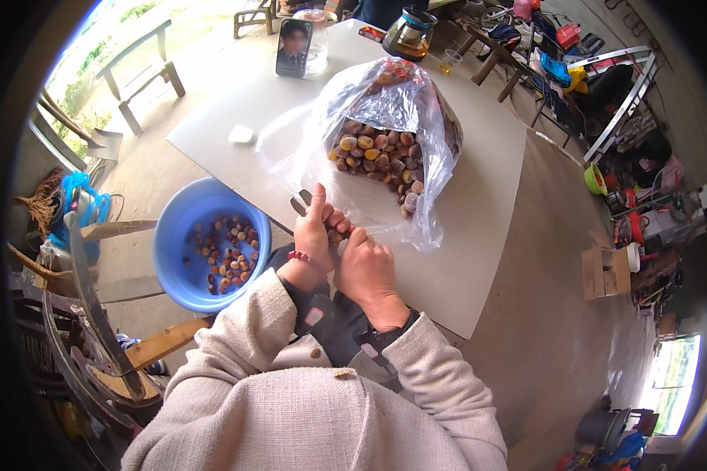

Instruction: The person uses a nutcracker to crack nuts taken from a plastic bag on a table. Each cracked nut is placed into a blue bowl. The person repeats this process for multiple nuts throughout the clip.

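Note:
My left hand (314,238), thumb up, is closed around a dark two-pronged tool (299,203) whose ends stick out past the thumb. Against it, my right hand (365,268) is curled with the fingers bent in; what it grips is hidden. A small brown round piece (334,236) shows where the hands meet. Just beyond them, a clear plastic bag (439,159) lies with its mouth towards me. Many brown, reddish and yellow round fruits or nuts (383,150) fill it. Left of my hands, a blue plastic basin (171,247) holds more of the same (233,250).
The pale tabletop (489,235) carries a propped phone (294,48), a glass jar (318,56), a glass teapot (409,35), a small cup (449,60) and a white object (240,134). Wooden chairs (88,294) stand at left. A cardboard box (604,271) and clutter line the right side.

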Demonstrator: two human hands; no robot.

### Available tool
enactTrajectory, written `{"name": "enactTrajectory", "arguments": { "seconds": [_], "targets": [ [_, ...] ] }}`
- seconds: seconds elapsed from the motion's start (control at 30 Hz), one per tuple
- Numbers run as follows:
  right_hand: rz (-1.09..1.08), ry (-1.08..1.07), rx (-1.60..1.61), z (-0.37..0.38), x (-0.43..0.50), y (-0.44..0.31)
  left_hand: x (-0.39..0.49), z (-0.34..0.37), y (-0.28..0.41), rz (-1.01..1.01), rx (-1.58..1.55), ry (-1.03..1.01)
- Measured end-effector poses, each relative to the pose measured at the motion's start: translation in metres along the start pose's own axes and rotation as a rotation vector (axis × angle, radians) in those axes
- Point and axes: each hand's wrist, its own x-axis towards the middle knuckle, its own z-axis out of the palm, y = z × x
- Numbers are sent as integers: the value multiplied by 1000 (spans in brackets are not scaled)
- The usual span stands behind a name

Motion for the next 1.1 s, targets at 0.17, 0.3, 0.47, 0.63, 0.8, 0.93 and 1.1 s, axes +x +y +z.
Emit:
{"name": "enactTrajectory", "arguments": {
  "seconds": [0.17,0.3,0.47,0.63,0.8,0.93,1.1],
  "targets": [
    [54,-44,39,-3,-1,-6,0,0,2,-24,28,-10],
    [203,-125,316,-21,-1,-6,-5,4,6,-71,145,-118],
    [465,-683,1682,-59,0,30,-18,-9,24,-239,325,-732],
    [452,-745,1914,-70,-4,31,-30,-11,23,-348,256,-661],
    [460,-834,1779,-78,-1,29,-31,-8,23,-375,246,-676],
    [468,-855,1756,-81,-2,28,-29,-12,25,-407,225,-721],
    [484,-843,1748,-81,-4,27,-27,-13,27,-387,298,-716]
  ]
}}
